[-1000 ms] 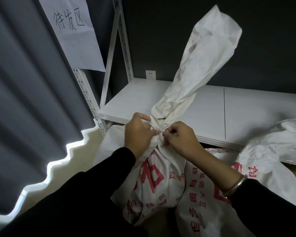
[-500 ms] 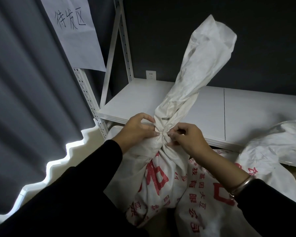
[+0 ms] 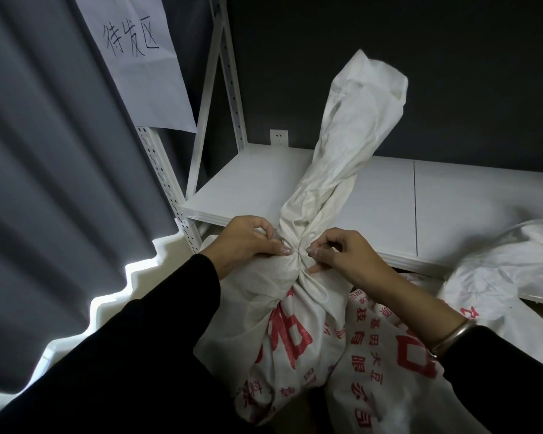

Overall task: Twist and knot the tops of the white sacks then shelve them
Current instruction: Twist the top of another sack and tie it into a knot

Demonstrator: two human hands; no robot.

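Leaning slightly further left now, the twisted top [image 3: 342,145] is rising before the shelf [image 3: 251,189]. You're pinching the neck [image 3: 297,256] of the sack [image 3: 295,339] with both left hand [image 3: 245,242] and right hand [image 3: 345,255]. Twisting is looking done; knotting and shelving are remaining.

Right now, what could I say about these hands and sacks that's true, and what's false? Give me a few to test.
1. Both the left hand and right hand pinch the white sack at its neck. True.
2. The sack's top is already knotted. False: it stands up twisted, unknotted.
3. This sack lies on the white shelf. False: it stands in front, below the board.
4. A bangle circles the right wrist. True.
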